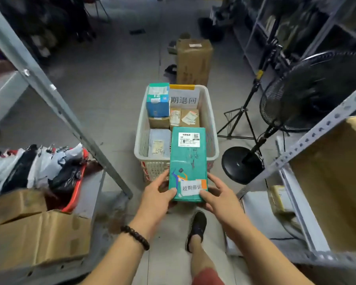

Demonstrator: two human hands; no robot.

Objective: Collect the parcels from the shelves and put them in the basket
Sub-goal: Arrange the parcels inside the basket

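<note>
A long green parcel (pixel 187 161) with a white shipping label and a white sticker is held level over the near rim of the white basket (pixel 211 128). My left hand (pixel 157 195) grips its near left corner, thumb on top. My right hand (pixel 216 194) grips the near right corner the same way. Inside the basket lie a blue and green box (pixel 157 100), small brown cartons (pixel 190 118) and a grey padded bag (pixel 159 143). A paper sign stands at the basket's far wall.
Metal shelves flank the aisle: the left shelf (pixel 49 93) holds cardboard boxes and a red tray of bagged parcels (pixel 39 167), the right one a big carton (pixel 333 182). A black floor fan (pixel 308 93), a tripod and a tall brown box (pixel 194 61) stand beyond the basket.
</note>
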